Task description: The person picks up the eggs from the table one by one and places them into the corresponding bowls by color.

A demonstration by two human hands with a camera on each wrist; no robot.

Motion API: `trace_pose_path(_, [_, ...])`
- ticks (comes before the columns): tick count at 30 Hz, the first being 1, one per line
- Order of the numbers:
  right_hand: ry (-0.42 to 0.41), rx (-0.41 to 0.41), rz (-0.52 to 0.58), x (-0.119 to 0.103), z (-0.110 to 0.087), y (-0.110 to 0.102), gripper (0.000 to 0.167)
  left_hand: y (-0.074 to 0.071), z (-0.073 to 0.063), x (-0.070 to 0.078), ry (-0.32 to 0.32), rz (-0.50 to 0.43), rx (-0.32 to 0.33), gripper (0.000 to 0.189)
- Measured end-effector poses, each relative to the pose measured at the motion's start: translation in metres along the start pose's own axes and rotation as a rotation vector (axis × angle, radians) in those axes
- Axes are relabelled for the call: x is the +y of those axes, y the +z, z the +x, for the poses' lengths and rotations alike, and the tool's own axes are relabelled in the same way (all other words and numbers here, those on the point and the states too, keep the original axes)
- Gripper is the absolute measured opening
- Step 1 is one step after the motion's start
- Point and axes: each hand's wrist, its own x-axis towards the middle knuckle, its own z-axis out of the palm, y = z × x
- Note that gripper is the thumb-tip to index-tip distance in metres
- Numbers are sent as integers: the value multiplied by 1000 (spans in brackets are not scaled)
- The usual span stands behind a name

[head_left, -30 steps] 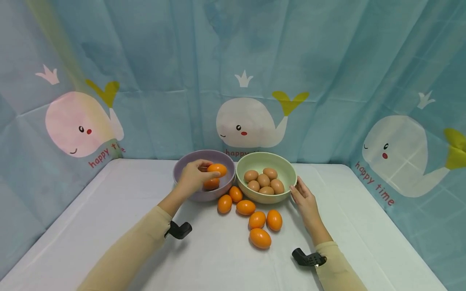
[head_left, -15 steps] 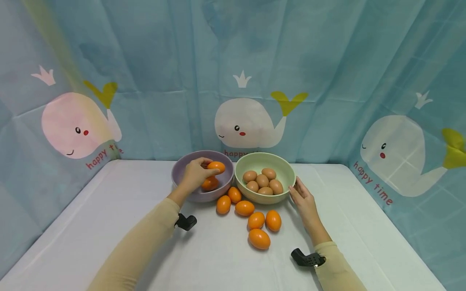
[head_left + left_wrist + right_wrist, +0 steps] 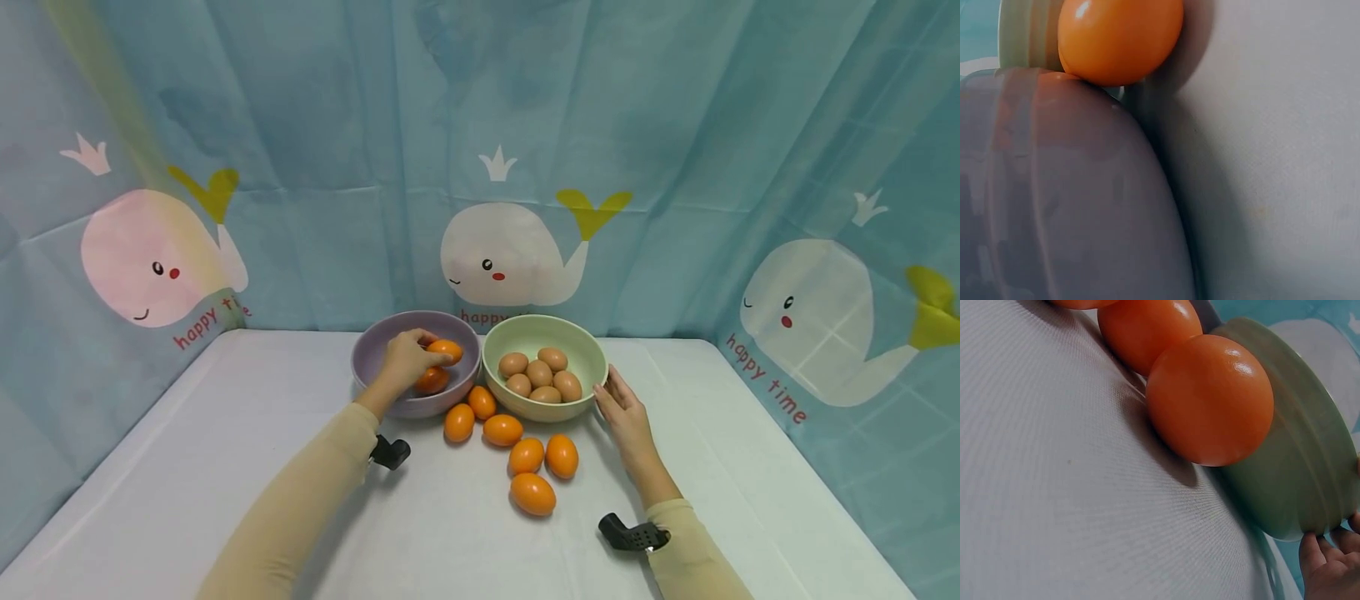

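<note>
In the head view my left hand (image 3: 406, 363) pinches a glossy orange egg (image 3: 448, 351) between thumb and fingers, inside the rim of the purple bowl (image 3: 363, 360). Below it another orange egg (image 3: 431, 382) lies in that bowl. My right hand (image 3: 627, 422) touches the right side of the light green bowl (image 3: 498, 337), which holds several brown eggs (image 3: 539, 373). In the right wrist view, fingertips (image 3: 1312, 544) meet the outer wall of the green bowl (image 3: 1297, 450). The left wrist view shows the purple bowl's wall (image 3: 1091, 187); the left hand is out of that view.
Several more orange eggs lie on the white tabletop (image 3: 442, 525) before the bowls, the nearest orange egg (image 3: 533, 494) toward the front. The two bowls stand side by side near the back edge. Behind hangs a blue curtain (image 3: 315, 167) with whale prints.
My left hand, holding the orange egg, has dipped slightly lower into the purple bowl, and the left forearm has shifted to the right. My right hand has stayed at the green bowl.
</note>
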Motion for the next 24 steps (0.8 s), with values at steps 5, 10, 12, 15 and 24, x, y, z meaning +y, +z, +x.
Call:
trace_pose_path(5, [-2,-9,8,-1,-1,1,65,1,2,-1,20,71,0,50])
trace_pose_path(10, [-4,-12,10,-2,-1,1,64,2,3,-3,28,110,-14,48])
trace_pose_path(12, [-5,-13,10,-2,-1,1,64,2,3,-2,24,124,-26,46])
trace_pose_path(15, [-6,-15,15,-2,0,1,65,3,3,-3,2,133,-42,43])
trace_pose_path(24, [-9,-10,11,-1,1,0,65,5,5,-5,-28,174,-51,40])
